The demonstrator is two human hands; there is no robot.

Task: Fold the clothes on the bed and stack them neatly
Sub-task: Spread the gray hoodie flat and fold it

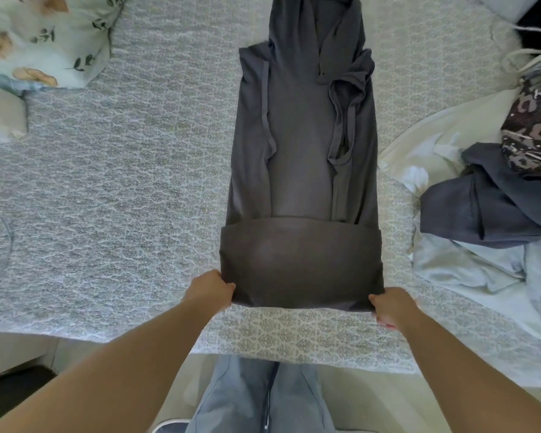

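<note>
A long dark grey soft-knit hooded garment [300,145] lay lengthways down the middle of the bed's pale patterned quilted bedspread [113,189], hood at the far end and hem toward the person. Its sleeves had been laid inward along the body, so the piece formed a narrow strip, probably to give straight edges for the next folds. The near end was turned up over itself as a darker band [300,260] across the full width.

The left hand [211,290] pinched the near left corner of that band, fingers curled onto the fabric. The right hand [391,307] gripped the near right corner in the same way, its fingertips tucked under the edge. Holding both corners kept the fold square and taut, which seemed meant to carry the doubled end farther up the garment.

To the right, well apart from the strip, sat a loose heap of unfolded clothes [487,207]: dark blue-grey fabric, pale blue and white pieces, and a brown patterned item at the far side. They looked set aside to wait their turn. At the far left lay a floral pillow [44,39]. No folded stack was visible yet.
</note>
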